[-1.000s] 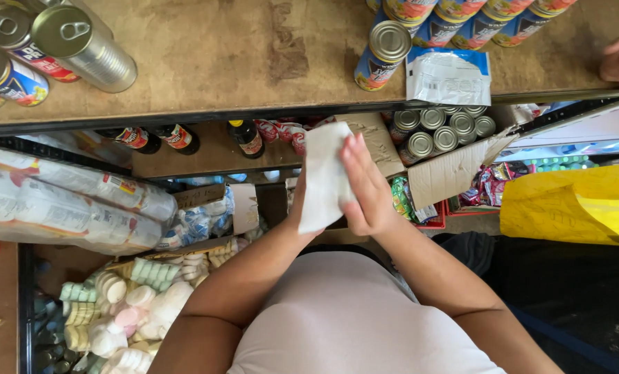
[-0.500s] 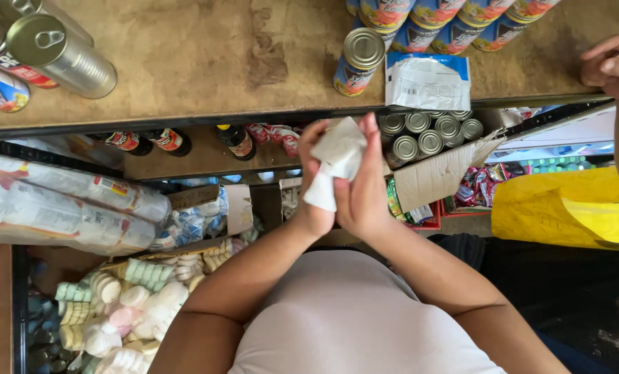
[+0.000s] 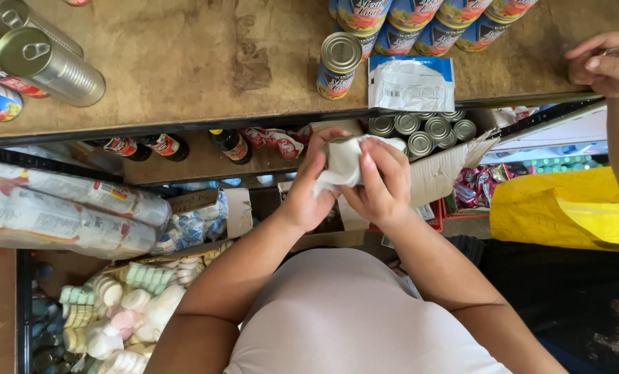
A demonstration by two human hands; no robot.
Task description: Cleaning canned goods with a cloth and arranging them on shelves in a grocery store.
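Both hands, left hand [image 3: 308, 197] and right hand [image 3: 382, 190], pinch a white cloth [image 3: 344, 163] bunched around a can, near centre, below the wooden surface [image 3: 184, 62] at twelve o'clock. Wiping seems underway; turning the can likely comes next.

White cloth bunched around a small tin

The white cloth [image 3: 347, 165] is crumpled and wrapped over a small round tin [image 3: 337, 143], of which only a sliver of grey metal rim shows at the top left of the bundle. The bundle sits between the 2 hands, just below the front edge of the wooden bench [image 3: 184, 62]. The left hand [image 3: 308, 190] cups it from the left with fingers curled over the top, and the right hand [image 3: 384, 185] presses the cloth from the right. The cloth's lower folds hang loosely between the palms.
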